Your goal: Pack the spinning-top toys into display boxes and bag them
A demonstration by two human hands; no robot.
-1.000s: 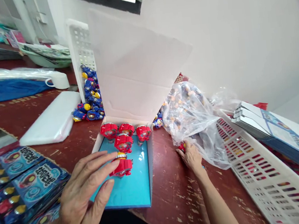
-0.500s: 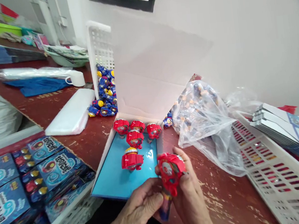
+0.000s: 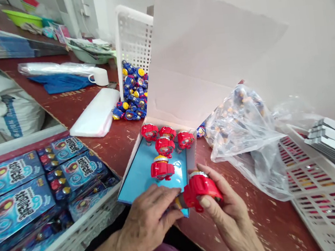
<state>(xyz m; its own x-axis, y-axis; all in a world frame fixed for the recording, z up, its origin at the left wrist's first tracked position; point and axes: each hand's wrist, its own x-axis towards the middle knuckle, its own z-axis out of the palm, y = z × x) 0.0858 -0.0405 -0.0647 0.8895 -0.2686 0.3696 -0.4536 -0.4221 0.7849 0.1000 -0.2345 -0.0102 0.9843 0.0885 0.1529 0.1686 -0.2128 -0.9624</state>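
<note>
Just in front of the box, both of my hands hold one red plastic toy with a silver ridged rim and a narrow handle. My left hand is closed around the handle end, which its fingers mostly cover. The red head sits in my right hand, thumb on its near side. An open white carton with a blue bottom stands beyond my hands, its lid raised at the back. Several similar red toys stand inside, one nearer to me than the others.
Blue and yellow toys fill a white basket behind. A clear plastic bag of toys and a slotted basket are at right. Boxed toys fill a crate at left. A white mug stands near folded white sheets.
The red toy has turned from upright to lying sideways, its handle now pointing left into my left hand. The view has shifted, so the surroundings sit further right.
</note>
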